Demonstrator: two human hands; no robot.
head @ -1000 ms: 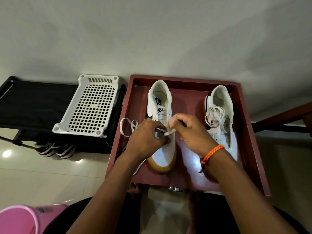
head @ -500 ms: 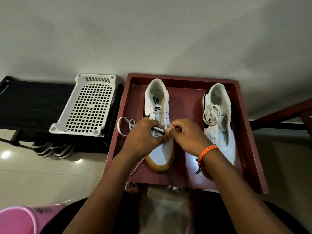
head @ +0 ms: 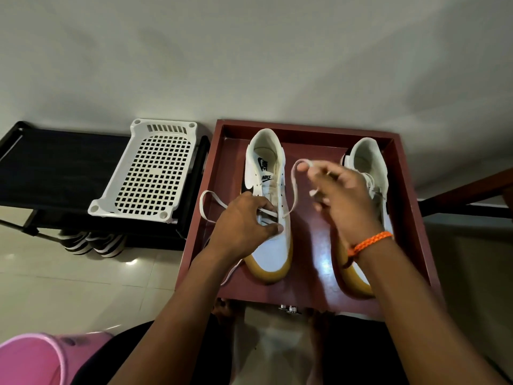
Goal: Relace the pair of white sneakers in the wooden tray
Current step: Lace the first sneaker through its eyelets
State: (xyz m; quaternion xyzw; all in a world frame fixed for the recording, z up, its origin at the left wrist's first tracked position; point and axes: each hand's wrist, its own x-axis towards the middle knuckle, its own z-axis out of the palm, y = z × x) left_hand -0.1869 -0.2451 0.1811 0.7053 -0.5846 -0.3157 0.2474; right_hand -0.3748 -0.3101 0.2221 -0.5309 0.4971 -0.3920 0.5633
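Head view, looking down: a dark red wooden tray holds two white sneakers with tan soles, toes toward the person. Left sneaker lies left of centre in the tray; right sneaker lies near the tray's right wall, largely covered by the raised right hand. Left hand rests on the left sneaker's eyelet area, fingers curled, its grip pinching the white lace at the eyelets. Right hand, blurred, is lifted above the tray between the two shoes, its grip pinching the free end of the same lace, which arcs up from the shoe's right eyelet row. Another length of lace loops out over the tray's left wall. An orange braided bracelet sits on the right wrist. To the left of the tray: a white perforated plastic rack on a black shelf, striped shoes beneath it. A pink bucket is at lower left on the tiled floor.
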